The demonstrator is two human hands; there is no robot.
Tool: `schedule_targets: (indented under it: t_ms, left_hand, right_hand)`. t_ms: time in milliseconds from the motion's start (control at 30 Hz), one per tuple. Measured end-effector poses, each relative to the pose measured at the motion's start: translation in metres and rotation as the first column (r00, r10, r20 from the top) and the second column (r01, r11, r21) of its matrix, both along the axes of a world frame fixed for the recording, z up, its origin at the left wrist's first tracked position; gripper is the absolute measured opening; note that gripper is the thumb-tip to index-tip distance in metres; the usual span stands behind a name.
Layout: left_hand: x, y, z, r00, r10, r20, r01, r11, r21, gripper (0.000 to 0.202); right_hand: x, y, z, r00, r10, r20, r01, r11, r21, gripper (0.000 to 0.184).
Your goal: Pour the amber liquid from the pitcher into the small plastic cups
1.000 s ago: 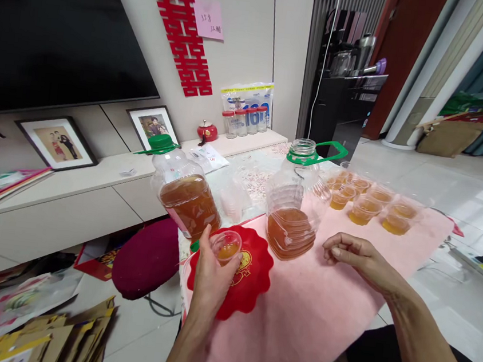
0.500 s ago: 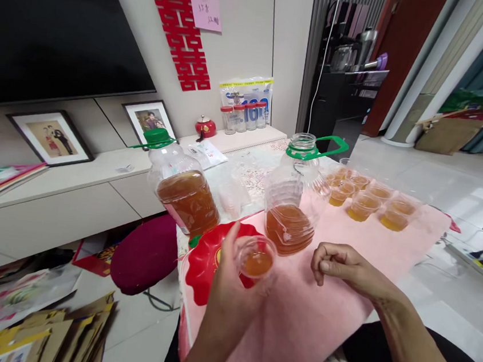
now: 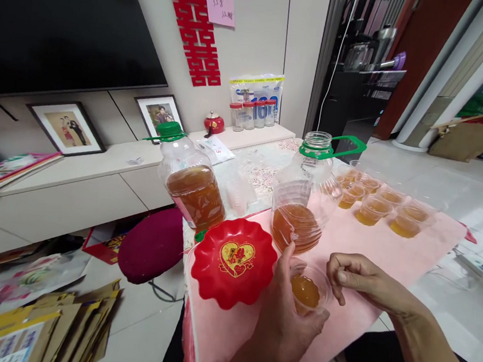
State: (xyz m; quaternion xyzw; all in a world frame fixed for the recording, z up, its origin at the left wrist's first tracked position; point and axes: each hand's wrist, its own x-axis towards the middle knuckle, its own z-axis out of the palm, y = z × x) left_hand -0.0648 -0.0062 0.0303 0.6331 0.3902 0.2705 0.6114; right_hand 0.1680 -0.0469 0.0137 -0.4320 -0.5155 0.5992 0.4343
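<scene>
My left hand (image 3: 289, 327) is wrapped round a clear plastic cup (image 3: 308, 286) of amber liquid, above the pink cloth (image 3: 338, 324). Just right of the cup's rim is my right hand (image 3: 358, 279), its fingers curled with nothing visible in them; whether it touches the cup I cannot tell. Behind the cup stands an uncapped clear jug (image 3: 297, 227), part full of amber liquid, with a green handle. A red scalloped plate (image 3: 212, 253) lies left of my left hand. Beyond it, a second jug (image 3: 197, 193) with a green cap holds more amber liquid.
Several filled cups (image 3: 372, 211) stand together at the table's right. A maroon stool (image 3: 152, 246) is left of the table, near flattened cardboard (image 3: 75, 325) on the floor. Red-lidded jars (image 3: 248, 116) and framed photos (image 3: 68, 128) line the cabinet against the wall.
My left hand has carried the cup right, from over the red plate to beside my right hand, uncovering the plate. The view has shifted slightly. My right hand stays curled.
</scene>
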Motion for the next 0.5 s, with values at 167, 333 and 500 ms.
schedule_targets:
  t_ms: [167, 333, 500]
  left_hand:
    - [0.006, -0.003, -0.011, 1.0, -0.018, -0.022, 0.019, 0.998, 0.065, 0.1]
    - [0.012, -0.005, -0.029, 0.998, 0.009, 0.058, -0.015, 0.995, 0.101, 0.102]
    - [0.013, 0.001, -0.041, 1.0, -0.019, -0.005, 0.019, 0.996, 0.086, 0.096]
  right_hand:
    - [0.0, 0.0, -0.004, 0.999, -0.018, -0.031, 0.017, 0.999, -0.029, 0.041]
    - [-0.004, 0.001, -0.007, 0.997, -0.038, -0.06, 0.036, 0.999, -0.028, 0.038]
    - [-0.002, 0.004, -0.015, 0.994, -0.048, -0.103, 0.048, 0.999, 0.002, 0.033]
